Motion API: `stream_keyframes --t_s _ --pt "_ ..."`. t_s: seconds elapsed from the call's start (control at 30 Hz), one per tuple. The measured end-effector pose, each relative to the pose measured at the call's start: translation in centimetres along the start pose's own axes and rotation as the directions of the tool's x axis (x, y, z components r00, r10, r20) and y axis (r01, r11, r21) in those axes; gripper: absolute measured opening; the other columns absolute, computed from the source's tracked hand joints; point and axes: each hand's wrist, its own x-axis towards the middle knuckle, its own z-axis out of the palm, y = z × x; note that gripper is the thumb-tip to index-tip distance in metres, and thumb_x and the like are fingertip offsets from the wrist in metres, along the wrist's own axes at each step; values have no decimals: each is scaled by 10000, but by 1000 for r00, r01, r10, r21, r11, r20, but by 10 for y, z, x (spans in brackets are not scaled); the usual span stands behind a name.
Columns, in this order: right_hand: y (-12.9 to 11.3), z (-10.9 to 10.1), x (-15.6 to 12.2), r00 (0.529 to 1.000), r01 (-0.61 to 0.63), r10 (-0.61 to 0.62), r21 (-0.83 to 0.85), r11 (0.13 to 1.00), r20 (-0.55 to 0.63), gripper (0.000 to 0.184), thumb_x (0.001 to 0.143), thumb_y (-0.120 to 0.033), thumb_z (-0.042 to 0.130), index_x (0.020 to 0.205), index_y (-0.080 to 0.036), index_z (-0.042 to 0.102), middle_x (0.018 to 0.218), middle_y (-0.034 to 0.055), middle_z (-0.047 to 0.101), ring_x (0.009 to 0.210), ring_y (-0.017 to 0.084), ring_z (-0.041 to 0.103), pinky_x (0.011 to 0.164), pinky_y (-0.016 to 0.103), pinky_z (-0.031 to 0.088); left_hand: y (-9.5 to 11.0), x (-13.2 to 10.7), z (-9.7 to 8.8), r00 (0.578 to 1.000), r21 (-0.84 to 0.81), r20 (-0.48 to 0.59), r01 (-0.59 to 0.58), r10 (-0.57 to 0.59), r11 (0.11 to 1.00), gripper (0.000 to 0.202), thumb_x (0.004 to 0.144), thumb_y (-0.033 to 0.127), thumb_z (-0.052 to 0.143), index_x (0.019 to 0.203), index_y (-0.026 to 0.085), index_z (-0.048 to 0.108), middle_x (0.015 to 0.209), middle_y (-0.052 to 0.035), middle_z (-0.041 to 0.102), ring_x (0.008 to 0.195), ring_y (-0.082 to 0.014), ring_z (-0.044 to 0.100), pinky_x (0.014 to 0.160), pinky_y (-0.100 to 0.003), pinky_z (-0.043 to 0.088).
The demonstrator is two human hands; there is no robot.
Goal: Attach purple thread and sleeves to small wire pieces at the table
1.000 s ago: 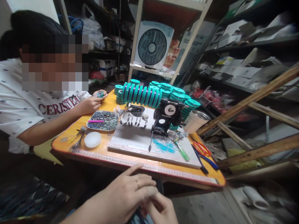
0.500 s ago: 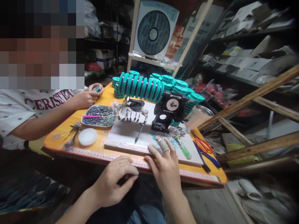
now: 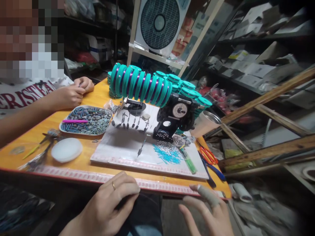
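Note:
My left hand (image 3: pixel 112 200) is closed in a pinch in front of the table's near edge, a ring on one finger. A faint thin line (image 3: pixel 149 197) trails from its fingertips. To the right, my right hand (image 3: pixel 209 209) is spread open near the table edge with nothing visible in it; one finger is wrapped in tape. Beyond the hands lies a pale board (image 3: pixel 118 157) with loose blue sticks (image 3: pixel 169 154) and tiny silver beads (image 3: pixel 165 144). Small dark weights (image 3: pixel 139 152) hang or lie near a row of teal spools (image 3: pixel 140 82) on a black device (image 3: pixel 180 110).
A co-worker's hands (image 3: pixel 80 88) are at the table's left. A tray of metal pieces (image 3: pixel 86 133), a white round lid (image 3: pixel 66 150), a green-handled tool (image 3: pixel 190 162), red scissors (image 3: pixel 208 155) and a cup (image 3: pixel 206 124) stand around. A ruler tape (image 3: pixel 81 175) runs along the front edge.
My right hand has moved from the board's front edge down and right, fingers spreading. My left hand stays pinched, slightly lower and left. The whole view has shifted.

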Motion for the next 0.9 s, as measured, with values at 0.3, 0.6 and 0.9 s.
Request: stream_keyframes --t_s 0.3,0.6,0.9 --pt "-35 57 65 999 -23 26 89 996 -32 296 1115 -241 460 1346 -138 613 1493 164 391 1368 409 331 1016 571 397 2 8 7 990 -48 -37 133 -135 990 266 915 -43 496 1046 176 571 874 -21 610 820 -104 600 740 -172 497" --pt "-31 68 56 970 -58 142 382 922 -196 251 1002 -58 623 1139 -225 751 1150 69 635 1076 240 565 918 340 489 2 10 7 966 6 -45 256 -256 967 201 951 48 504 1028 229 541 807 20 568 647 -84 523 596 -169 420" --pt "-82 62 68 628 -401 769 897 187 120 525 906 -473 842 1340 -311 595 884 -20 719 762 135 704 733 168 594 14 21 25 747 -391 174 651 -642 651 166 1003 384 545 971 222 559 872 -24 590 677 -118 491 630 -216 411"
